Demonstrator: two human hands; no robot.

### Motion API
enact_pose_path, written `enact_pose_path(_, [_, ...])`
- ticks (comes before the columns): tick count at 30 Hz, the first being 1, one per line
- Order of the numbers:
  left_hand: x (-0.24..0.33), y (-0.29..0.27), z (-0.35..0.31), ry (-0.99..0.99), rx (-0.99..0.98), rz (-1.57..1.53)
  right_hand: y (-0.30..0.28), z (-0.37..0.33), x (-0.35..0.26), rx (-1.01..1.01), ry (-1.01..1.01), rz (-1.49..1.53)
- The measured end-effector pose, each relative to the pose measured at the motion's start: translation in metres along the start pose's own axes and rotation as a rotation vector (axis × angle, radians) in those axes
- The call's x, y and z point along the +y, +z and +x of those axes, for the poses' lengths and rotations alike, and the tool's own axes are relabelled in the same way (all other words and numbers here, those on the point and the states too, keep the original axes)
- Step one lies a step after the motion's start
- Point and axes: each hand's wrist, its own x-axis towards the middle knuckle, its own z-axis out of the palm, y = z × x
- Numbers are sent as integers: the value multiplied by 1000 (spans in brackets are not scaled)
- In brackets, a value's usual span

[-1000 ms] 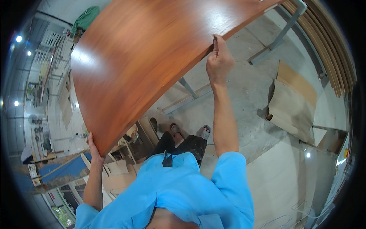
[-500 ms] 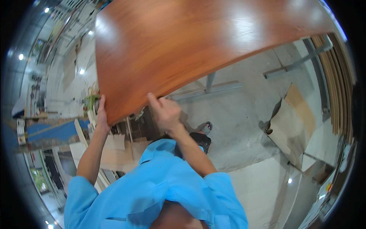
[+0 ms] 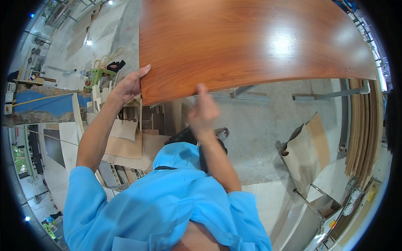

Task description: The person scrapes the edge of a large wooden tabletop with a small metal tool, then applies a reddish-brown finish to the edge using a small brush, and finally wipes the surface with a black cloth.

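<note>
A wide reddish-brown wood-grain panel [image 3: 251, 46] with a glossy face stretches across the upper part of the head view. My left hand [image 3: 132, 85] grips its left edge near the close left corner, the thumb at the rim and the other fingers mostly hidden. At the panel's near edge, right of that corner, is my right hand [image 3: 204, 111]. Its index finger points up to the edge, while motion blur smears the other fingers. Whether that fingertip touches the panel I cannot tell.
Metal frame legs [image 3: 247, 94] show beneath the panel. Cardboard pieces [image 3: 121, 144] and board offcuts lie left of my body. On the right stand a curled brown sheet [image 3: 303, 152] and a stack of long boards [image 3: 362, 125]. A green crate [image 3: 99, 77] sits beyond my left hand.
My view has shifted, so the panel's near corner appears farther right and higher. My right hand has moved a little rightward along the near edge. The left hand stays by the corner.
</note>
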Motion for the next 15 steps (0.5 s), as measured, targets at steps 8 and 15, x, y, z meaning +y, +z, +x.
enact_pose_path(8, [-8, -31, 23, -1, -191, 62, 10, -10, -32, -136, -196, 25])
enact_pose_path(15, [-3, -33, 24, -15, -182, 130, -4, 17, -14, -22, 36, -117])
